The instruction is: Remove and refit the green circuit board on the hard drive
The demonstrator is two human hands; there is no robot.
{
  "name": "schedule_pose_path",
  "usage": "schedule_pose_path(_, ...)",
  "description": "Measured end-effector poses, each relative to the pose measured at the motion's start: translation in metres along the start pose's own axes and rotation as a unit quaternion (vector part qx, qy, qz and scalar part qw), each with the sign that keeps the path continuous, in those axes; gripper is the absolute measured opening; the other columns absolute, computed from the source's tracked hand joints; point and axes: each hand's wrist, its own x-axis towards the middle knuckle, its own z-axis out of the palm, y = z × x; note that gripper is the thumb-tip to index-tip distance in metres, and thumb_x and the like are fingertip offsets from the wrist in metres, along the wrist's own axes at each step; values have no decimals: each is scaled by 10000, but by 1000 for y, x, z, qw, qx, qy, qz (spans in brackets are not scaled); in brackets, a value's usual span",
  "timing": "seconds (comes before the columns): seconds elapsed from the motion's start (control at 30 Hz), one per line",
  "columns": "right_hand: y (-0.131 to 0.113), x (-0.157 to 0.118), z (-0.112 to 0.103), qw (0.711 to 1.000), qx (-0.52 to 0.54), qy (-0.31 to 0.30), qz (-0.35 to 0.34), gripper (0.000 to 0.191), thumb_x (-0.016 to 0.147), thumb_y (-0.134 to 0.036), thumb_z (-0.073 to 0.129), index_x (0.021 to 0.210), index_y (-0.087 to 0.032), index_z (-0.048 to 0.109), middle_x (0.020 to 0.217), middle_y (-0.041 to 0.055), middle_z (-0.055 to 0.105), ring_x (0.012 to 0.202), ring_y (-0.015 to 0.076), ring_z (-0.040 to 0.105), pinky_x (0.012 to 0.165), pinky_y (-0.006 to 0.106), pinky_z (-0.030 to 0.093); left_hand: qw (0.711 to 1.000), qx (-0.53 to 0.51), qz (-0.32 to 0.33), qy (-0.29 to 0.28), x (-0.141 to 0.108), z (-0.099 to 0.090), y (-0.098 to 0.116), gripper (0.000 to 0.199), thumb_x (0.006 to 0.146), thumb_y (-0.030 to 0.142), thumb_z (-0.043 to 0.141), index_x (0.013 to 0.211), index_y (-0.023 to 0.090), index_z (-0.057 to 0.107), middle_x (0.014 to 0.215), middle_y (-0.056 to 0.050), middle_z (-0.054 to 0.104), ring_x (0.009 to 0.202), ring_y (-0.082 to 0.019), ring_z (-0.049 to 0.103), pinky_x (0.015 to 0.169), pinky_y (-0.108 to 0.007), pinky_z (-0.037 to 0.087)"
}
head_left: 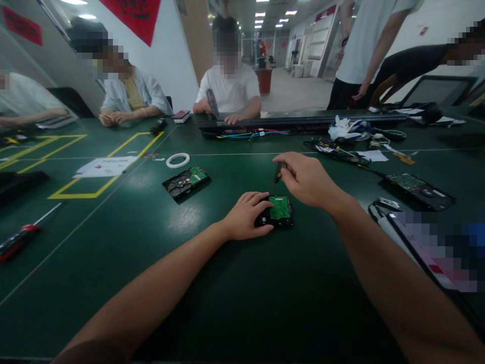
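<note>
A hard drive [281, 208] lies on the green table with its green circuit board facing up. My left hand [248, 216] steadies it, fingers across its left part and thumb along the near edge, so that end is partly hidden. Above the drive's far edge, my right hand [308, 179] is closed round a small black and yellow screwdriver [279, 172]. Its shaft points down toward the drive; whether the tip touches a screw I cannot tell. A second hard drive [186, 183] rests to the left, and another drive [417, 191] is at the right.
A red and black screwdriver [20, 237] lies at far left. Beyond the second drive are a white tape roll [178, 161] and a paper sheet [106, 167]. Long black housings with wires [257, 132] lie at the back. Gloves [346, 129] and cables are right. Several people are around the table.
</note>
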Motion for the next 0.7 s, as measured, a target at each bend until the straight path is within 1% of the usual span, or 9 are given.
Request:
schedule_pose_path(0.07, 0, 0, 0, 1000, 1, 1, -1, 362, 948, -148, 484, 1235, -158, 705, 1255, 163, 754, 1121, 336, 699, 999, 506, 524, 1000, 2, -1, -1, 0, 0, 0, 638, 919, 572, 721, 1454, 255, 579, 1637, -161, 476, 1490, -399, 453, 1242, -633, 340)
schedule_pose_path(0.2, -1, -1, -1, 1000, 6, -4, 10, 325, 949, -154, 506, 1209, -177, 701, 1104, 123, 773, 916, 281, 707, 876, 453, 536, 1000, 7, 1, -3, 0, -1, 0, 633, 927, 576, 712, 1453, 249, 578, 1642, -156, 470, 1495, -393, 449, 1248, -624, 341)
schedule_pose_path(0.27, -2, -1, -2, 1000, 11, -5, 13, 302, 957, -169, 524, 1205, -189, 695, 1058, 104, 770, 852, 260, 698, 829, 429, 527, 1000, 13, 2, -3, 0, -1, 0, 632, 932, 573, 707, 1451, 236, 579, 1640, -161, 471, 1496, -390, 447, 1252, -614, 339)
schedule_pose_path(0.37, -4, -2, -1, 999, 22, 1, 25, 292, 964, -189, 547, 1233, -208, 657, 999, 84, 766, 820, 255, 695, 784, 414, 514, 1000, 16, 3, -4, 0, -1, 0, 637, 933, 577, 703, 1452, 229, 578, 1639, -163, 470, 1498, -389, 444, 1253, -609, 340)
schedule_pose_path(0.5, -3, -3, 0, 997, 35, 8, 61, 254, 976, -205, 565, 1226, -208, 609, 905, 71, 754, 767, 252, 695, 756, 411, 499, 1000, 13, 1, -4, 0, 0, -1, 634, 929, 576, 710, 1455, 249, 576, 1645, -153, 463, 1501, -391, 441, 1244, -620, 348)
schedule_pose_path(0.6, -2, -2, 1, 998, 29, 9, 61, 209, 980, -227, 596, 1187, -209, 612, 912, 77, 753, 761, 254, 696, 761, 415, 492, 1000, 13, 3, -4, 0, 0, -1, 637, 933, 584, 704, 1453, 240, 578, 1643, -160, 463, 1502, -393, 440, 1246, -614, 347)
schedule_pose_path(0.7, 0, -1, 2, 999, 10, 12, 38, 179, 977, -243, 629, 1151, -202, 623, 977, 95, 759, 788, 252, 693, 773, 404, 490, 1000, 13, 3, -2, 0, 0, -1, 639, 933, 580, 706, 1456, 236, 577, 1639, -162, 469, 1500, -393, 440, 1247, -612, 347)
